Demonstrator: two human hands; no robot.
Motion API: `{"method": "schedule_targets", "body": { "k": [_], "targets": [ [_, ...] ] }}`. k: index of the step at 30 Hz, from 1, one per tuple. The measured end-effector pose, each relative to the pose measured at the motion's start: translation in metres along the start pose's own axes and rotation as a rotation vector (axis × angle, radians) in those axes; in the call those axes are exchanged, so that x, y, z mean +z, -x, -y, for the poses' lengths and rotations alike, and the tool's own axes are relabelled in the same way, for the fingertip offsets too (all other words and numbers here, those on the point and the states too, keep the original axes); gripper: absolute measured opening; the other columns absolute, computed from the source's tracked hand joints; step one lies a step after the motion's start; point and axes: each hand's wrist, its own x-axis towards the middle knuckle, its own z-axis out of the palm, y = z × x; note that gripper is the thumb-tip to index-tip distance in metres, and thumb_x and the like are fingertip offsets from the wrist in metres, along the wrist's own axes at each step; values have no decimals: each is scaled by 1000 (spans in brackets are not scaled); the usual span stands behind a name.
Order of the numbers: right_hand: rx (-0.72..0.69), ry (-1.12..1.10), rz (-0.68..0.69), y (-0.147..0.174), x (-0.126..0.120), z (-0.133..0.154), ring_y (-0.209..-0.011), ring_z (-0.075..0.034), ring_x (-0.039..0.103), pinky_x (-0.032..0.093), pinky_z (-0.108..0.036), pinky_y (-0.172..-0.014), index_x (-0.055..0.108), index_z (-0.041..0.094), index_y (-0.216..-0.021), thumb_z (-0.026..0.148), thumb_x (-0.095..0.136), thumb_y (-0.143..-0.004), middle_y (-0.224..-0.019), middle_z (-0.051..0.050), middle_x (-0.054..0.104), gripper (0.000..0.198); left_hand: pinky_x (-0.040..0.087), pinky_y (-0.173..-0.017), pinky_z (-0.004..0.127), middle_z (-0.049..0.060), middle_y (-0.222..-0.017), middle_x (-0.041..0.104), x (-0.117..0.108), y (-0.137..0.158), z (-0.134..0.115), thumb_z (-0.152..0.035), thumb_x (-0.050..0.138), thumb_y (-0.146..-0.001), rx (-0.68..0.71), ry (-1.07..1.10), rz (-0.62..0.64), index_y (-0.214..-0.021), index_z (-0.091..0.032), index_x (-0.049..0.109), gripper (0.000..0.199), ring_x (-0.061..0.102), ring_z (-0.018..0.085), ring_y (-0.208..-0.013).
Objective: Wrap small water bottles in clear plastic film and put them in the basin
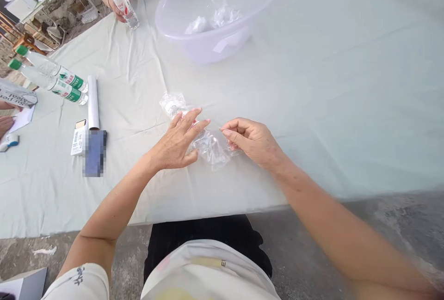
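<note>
A small clear bottle (172,108) with a white cap and a bit of red on its label lies on the table, with thin clear plastic bag (215,152) around or under it. Over the bottle hovers or rests my left hand (178,140), its fingers spread; it hides much of the bottle's middle. At the right end of the crumpled plastic, my right hand (251,140) has thumb and forefinger pinched together on the film's edge. Whether the bottle is fully inside the bag is hard to make out.
A translucent basin (222,43) holding crumpled plastic stands ahead. To the left are two green-capped bottles (65,92), a white roll (93,103), a small white box (79,138) and a blurred dark item (94,154). Across the table a person's hand (120,13) holds a bottle (123,4).
</note>
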Motion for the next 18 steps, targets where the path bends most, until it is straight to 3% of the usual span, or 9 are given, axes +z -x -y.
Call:
{"method": "schedule_targets", "body": {
  "k": [4, 7, 10, 13, 16, 18],
  "targets": [
    [13, -81, -24, -2, -2, -1, -60, -11, 53, 48, -27, -58, 68, 20, -84, 38, 68, -82, -74, 0, 63, 18, 27, -119, 52, 21, -159, 35, 4, -30, 6, -25, 51, -85, 56, 93, -70, -142, -17, 41, 59, 24, 32, -153],
    [45, -95, -90, -3, -6, -1, -57, -11, 51, 46, -27, -54, 67, 20, -83, 41, 65, -84, -69, 1, 61, 21, 24, -119, 54, 17, -159, 36, 9, -51, 7, -27, 47, -90, 69, 125, -83, -146, -22, 38, 58, 25, 32, -153],
    [-19, 71, -217, -2, -9, -2, -60, -13, 54, 46, -29, -55, 66, 21, -80, 51, 59, -89, -70, -1, 61, 32, 22, -120, 55, 12, -160, 37, 10, -76, 4, -27, 42, -95, 34, 175, -90, -151, -25, 36, 56, 26, 30, -153],
    [-213, 378, -321, -1, -10, -9, -76, -20, 62, 50, -34, -65, 67, 23, -92, 67, 57, -86, -91, -6, 70, 46, 27, -118, 55, 7, -154, 45, 9, -101, 1, -29, 42, -97, 24, 281, -146, -147, -28, 43, 50, 33, 30, -149],
    [-312, 624, -328, -1, -7, -19, -89, -27, 66, 52, -37, -66, 64, 23, -117, 75, 66, -75, -112, -11, 69, 66, 34, -116, 50, 5, -149, 51, 10, -117, 2, -26, 43, -96, 19, 396, -313, -144, -28, 45, 48, 39, 27, -146],
    [-314, 725, -326, 0, -5, -25, -88, -27, 67, 52, -37, -65, 59, 24, -128, 69, 69, -76, -113, -12, 68, 70, 38, -113, 49, 7, -144, 53, 14, -118, 2, -27, 45, -97, -105, 457, -508, -140, -27, 46, 43, 41, 26, -144]
  ]
}}
